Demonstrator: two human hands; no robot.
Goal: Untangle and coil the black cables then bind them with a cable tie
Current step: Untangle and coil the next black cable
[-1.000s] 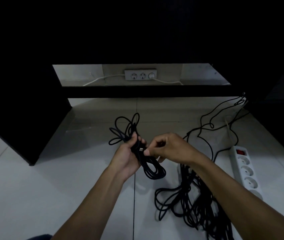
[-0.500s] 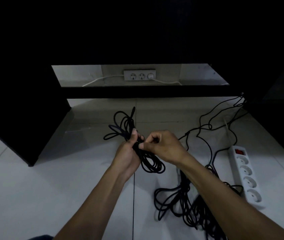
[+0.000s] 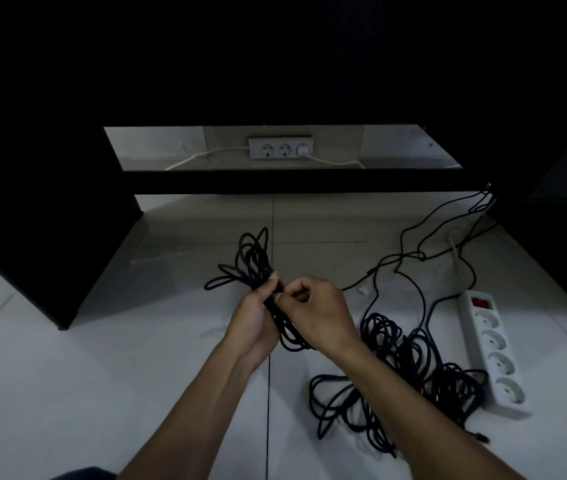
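A coiled black cable [image 3: 250, 261] is gripped at its middle by my left hand [image 3: 252, 323], loops sticking out above and below the fist. My right hand [image 3: 316, 313] sits right beside it, its fingertips pinching at the waist of the coil. What it pinches is too small and dark to tell. A loose tangle of black cables [image 3: 396, 375] lies on the white tiled floor to the right, partly under my right forearm. Thin black strands [image 3: 424, 237] run from it toward the far right corner.
A white power strip [image 3: 489, 348] with a red switch lies on the floor at the right. A wall socket [image 3: 280, 147] with a white cord shows behind black furniture [image 3: 50, 220], which bounds the floor on the left, back and right.
The coil has turned a little, its upper loops now more upright. My right hand stays at the coil's middle. The view has shifted, so the floor tangle and power strip appear lower right.
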